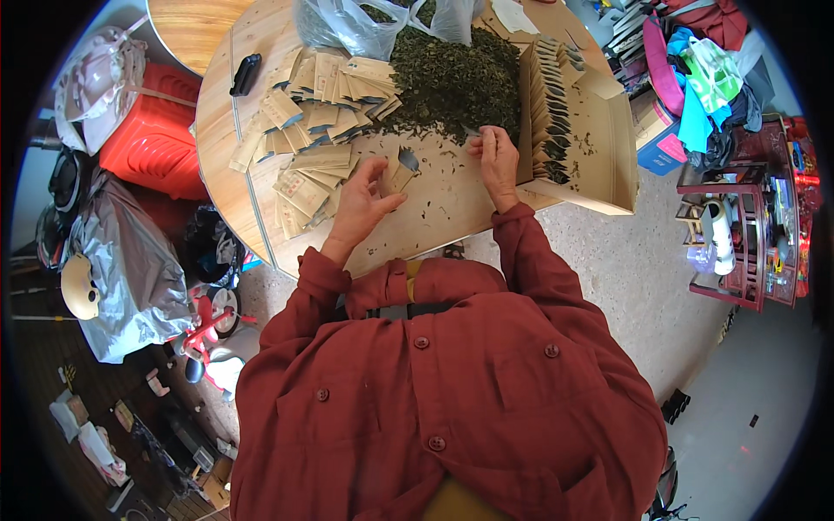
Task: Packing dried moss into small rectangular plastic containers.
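Note:
My left hand [358, 204] is curled at the table's near side, thumb and fingers around a small open paper packet [400, 174] with a dark lining showing at its mouth. At the edge of the heap of dried dark green leaves [456, 78], my right hand [495, 161] has its fingers pinched together. A small greyish tip shows at those fingers; what it belongs to is hidden. Many flat brown paper packets [326, 113] lie spread and overlapping to the left of the heap. To the right, a cardboard box [621, 143] holds a row of upright packets [547, 113].
Clear plastic bags [352, 26] with leaves sit at the table's far side. A black stapler-like object [246, 75] lies at its left. Leaf crumbs dot the wooden tabletop [452, 208]. Red plastic stools [152, 130] stand left; bags and a dark red shelf [747, 208] stand right.

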A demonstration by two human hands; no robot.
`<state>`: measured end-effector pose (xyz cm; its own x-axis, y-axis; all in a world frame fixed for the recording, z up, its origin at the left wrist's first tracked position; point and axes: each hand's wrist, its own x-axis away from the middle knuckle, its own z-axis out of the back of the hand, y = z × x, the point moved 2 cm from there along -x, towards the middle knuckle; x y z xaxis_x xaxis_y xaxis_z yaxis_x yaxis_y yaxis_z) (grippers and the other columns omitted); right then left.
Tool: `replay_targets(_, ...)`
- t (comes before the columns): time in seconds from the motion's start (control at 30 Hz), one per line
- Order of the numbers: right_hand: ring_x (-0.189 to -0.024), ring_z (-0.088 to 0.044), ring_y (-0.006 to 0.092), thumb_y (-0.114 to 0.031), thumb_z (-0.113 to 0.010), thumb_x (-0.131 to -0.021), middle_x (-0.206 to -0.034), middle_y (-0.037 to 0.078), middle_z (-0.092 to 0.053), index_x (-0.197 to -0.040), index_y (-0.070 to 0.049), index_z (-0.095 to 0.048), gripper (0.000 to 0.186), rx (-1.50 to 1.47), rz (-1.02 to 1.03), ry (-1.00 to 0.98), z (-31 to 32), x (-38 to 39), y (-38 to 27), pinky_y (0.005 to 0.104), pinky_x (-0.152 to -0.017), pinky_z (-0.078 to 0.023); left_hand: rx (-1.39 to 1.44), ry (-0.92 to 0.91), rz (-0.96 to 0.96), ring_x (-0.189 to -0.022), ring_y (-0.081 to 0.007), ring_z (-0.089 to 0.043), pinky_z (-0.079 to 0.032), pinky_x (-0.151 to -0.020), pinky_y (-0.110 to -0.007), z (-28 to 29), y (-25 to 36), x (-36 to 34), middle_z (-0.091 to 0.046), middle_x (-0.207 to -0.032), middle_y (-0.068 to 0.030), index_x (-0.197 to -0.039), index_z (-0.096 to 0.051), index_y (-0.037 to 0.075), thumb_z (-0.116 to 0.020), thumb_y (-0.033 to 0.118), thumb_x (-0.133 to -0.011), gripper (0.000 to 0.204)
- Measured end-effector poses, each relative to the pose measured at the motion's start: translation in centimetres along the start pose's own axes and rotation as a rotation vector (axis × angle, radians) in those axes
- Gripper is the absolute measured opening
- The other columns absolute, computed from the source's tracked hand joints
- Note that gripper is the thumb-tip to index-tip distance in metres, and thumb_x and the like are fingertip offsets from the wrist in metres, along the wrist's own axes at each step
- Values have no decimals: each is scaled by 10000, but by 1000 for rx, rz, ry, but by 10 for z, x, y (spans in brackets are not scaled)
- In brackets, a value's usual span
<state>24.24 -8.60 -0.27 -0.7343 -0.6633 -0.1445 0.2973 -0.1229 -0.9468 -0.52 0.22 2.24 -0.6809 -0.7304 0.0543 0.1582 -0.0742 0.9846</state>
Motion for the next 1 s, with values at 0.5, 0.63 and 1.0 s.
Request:
replay_targets(0.5, -710, -601, 116, -188, -400, -1016, -813, 69, -636, -1076, 21, -579, 281, -256, 42, -414, 19, 36, -96, 248, -684, -496, -43, 46, -71, -838, -186, -578, -480, -733, -297, -3, -18, -12, -622, -964, -94, -1154, -548, 15, -789, 107, -684, 536)
replay_targets(0.63, -678, -578, 104, -165, -416, -1003, -780, 56, -616, -1082, 15, -574, 252, 45, 171, -611, 16, 31, -110, 249, -660, -477, -61, 61, -34, -844, -214, -595, -484, -756, -307, -2, -18, -11, -623, -953, -107, -1144, -549, 17, -791, 105, -671, 539)
replay_targets(1.0, -804, -605, 339, -96, -522, -918, -907, 153, -623, -1024, -27, -580, 140, 553, 846, -693, -8, 32, -145, 407, -700, -478, -242, 124, -132, -892, -299, -624, -496, -790, -348, -2, -8, -8, -633, -989, -168, -1124, -548, 16, -795, 112, -656, 538)
